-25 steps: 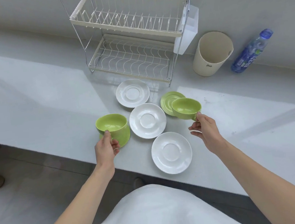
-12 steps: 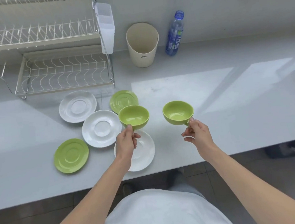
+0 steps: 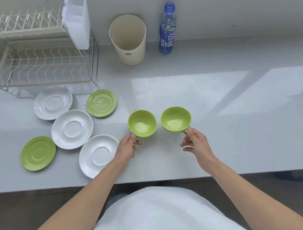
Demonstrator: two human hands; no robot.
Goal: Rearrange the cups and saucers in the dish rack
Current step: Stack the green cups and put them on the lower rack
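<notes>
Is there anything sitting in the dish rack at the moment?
No, both wire tiers of the dish rack are bare; every saucer lies on the counter.

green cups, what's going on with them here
A person holds one green cup in each hand: the left hand grips the left cup, the right hand the right cup, by its handle. Five saucers, three white and two green, lie on the counter. The dish rack looks empty.

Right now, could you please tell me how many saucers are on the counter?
5: three round white ceramic saucers in a diagonal row, one green saucer near the rack, another far left. None seem hidden.
</notes>
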